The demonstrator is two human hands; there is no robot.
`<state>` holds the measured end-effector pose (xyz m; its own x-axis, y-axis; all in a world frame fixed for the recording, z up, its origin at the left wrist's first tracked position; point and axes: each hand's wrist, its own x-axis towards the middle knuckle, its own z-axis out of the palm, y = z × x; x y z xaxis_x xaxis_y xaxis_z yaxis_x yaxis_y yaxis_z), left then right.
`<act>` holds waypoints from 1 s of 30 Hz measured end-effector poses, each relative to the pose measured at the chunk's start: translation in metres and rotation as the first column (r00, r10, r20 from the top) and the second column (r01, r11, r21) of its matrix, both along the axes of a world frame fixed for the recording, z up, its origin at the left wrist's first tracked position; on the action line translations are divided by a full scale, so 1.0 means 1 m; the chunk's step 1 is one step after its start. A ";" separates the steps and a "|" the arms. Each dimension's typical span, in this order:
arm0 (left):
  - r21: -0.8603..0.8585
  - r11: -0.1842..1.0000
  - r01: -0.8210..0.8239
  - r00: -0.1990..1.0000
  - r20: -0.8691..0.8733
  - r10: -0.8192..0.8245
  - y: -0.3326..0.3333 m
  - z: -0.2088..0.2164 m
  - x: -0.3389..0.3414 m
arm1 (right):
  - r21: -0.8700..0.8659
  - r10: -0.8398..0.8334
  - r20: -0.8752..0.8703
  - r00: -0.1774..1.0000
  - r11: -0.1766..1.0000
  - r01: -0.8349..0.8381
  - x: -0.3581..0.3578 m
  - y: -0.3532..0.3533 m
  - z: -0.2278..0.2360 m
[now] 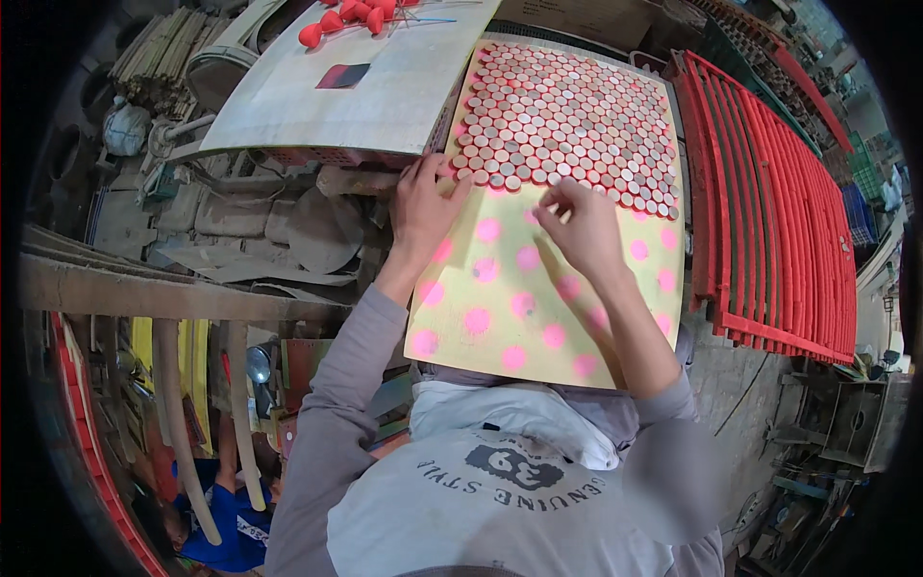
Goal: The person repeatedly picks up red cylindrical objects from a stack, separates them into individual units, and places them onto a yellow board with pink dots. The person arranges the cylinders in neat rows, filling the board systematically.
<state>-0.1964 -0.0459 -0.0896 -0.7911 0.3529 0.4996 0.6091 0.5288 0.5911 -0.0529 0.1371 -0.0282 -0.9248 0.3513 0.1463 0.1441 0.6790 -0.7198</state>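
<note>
A pale yellow board (452,351) with pink round spots lies in front of me. Its far part is covered by many small round discs (567,115) with pale tops and red sides, packed close together. At the board's left edge, my left hand (423,207) has its fingers and thumb apart, touching or nearly touching the nearest row of discs. My right hand (585,231) is over the board just short of that row, fingers curled and thumb against the index finger. Whatever it may hold is hidden by the fingers.
Left of the board, a pale sheet (288,106) carries red rounded pieces on sticks (351,14) and a dark red patch. A rack of red slats (769,212) stands at the right. A wooden beam (183,288) crosses at left; a person in blue (226,524) is beyond it.
</note>
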 end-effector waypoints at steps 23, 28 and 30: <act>-0.591 0.709 0.384 0.881 0.005 -0.473 0.081 0.010 -0.010 | -0.341 0.492 0.141 0.859 0.839 -0.425 0.340 0.087 0.131; -0.588 0.735 0.337 0.914 0.017 -0.406 0.082 0.030 0.001 | -0.204 0.506 0.302 0.808 0.862 -0.464 0.329 0.142 0.181; -0.581 0.742 0.335 0.908 -0.011 -0.419 0.076 0.044 0.015 | -0.069 0.157 0.469 0.869 0.988 -0.141 0.310 0.165 0.193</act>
<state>-0.1817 0.0300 -0.0461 -0.4743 0.8548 0.2106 0.8790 0.4465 0.1673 0.2576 0.3023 0.1651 -0.9225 0.2012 -0.3293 0.3709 0.6978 -0.6127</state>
